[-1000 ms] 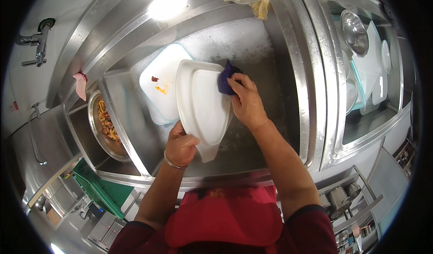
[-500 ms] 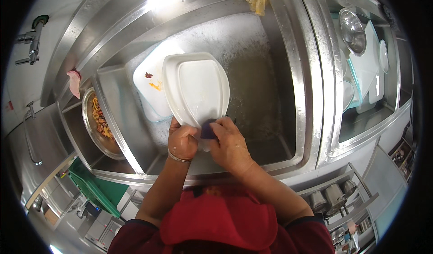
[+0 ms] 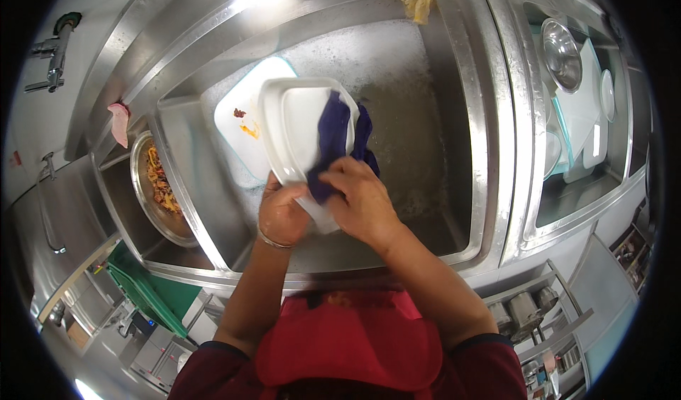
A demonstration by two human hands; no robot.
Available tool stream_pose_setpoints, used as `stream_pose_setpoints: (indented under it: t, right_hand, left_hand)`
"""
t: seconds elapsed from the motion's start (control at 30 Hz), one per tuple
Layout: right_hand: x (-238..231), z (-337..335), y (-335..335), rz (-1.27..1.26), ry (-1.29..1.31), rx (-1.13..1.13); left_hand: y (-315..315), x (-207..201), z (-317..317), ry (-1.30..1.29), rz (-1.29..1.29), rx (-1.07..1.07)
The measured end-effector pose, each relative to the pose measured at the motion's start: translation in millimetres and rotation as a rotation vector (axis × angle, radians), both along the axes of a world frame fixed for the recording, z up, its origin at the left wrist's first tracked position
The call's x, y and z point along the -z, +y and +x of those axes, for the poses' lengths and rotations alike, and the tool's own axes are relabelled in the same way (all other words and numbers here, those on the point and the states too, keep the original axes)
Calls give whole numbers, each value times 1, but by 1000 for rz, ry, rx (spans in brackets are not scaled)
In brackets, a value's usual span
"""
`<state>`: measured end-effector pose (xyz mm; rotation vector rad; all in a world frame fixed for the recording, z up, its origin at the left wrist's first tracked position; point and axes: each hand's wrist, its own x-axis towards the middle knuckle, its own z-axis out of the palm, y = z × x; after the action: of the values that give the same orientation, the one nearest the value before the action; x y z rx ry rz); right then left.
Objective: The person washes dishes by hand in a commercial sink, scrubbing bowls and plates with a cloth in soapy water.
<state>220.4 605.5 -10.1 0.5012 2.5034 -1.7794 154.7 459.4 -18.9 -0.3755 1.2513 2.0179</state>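
Above the soapy sink, a white rectangular tub (image 3: 295, 127) is tilted, its inside facing up. My left hand (image 3: 283, 210) grips its near left corner, thumb over the rim. Closed on a dark purple cloth (image 3: 333, 126), my right hand (image 3: 361, 200) presses it along the tub's right side; part of the cloth hangs over the rim. My right fingers are slightly blurred. Behind the tub, a white lid-like tray (image 3: 245, 109) with orange and dark red food bits lies partly in the suds, its right side hidden.
At left, a metal bowl (image 3: 154, 203) of food scraps sits in a narrow basin, with a pink cloth (image 3: 118, 124) on the ledge. The right basin (image 3: 565, 214) holds a steel bowl (image 3: 561, 53) and several clear and white containers. A yellowish plastic bag (image 3: 417, 4) lies on the far rim.
The purple cloth, earlier bunched under my right hand at the near rim, now spreads up into the tub and over its right edge. The tub has tipped somewhat.
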Motion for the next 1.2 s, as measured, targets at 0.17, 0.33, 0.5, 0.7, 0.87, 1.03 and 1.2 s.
stream_pose_setpoints:
  t: [0.17,0.33,0.5,0.7,0.87,1.03,1.2]
  right_hand:
    - [52,33,36,253,-197,-35]
    - [117,43,31,571,-516,-133]
    - [148,21,63,113,-729,-7]
    - [35,-8,81,-386,29,313]
    - [-26,-44,67,-239,325,163]
    - [-7,-52,60,-215,321,170]
    - [35,-17,67,-274,69,308]
  left_hand:
    - [-8,-15,-12,-9,-168,41]
    - [-22,-19,-14,-11,-12,-14]
    - [-40,-25,-16,40,7,102]
    - [-52,-20,-19,75,-137,239]
    - [-39,-32,-18,103,-269,390]
    - [-38,-51,-23,246,-295,506]
    - [-46,-52,-16,198,-253,407]
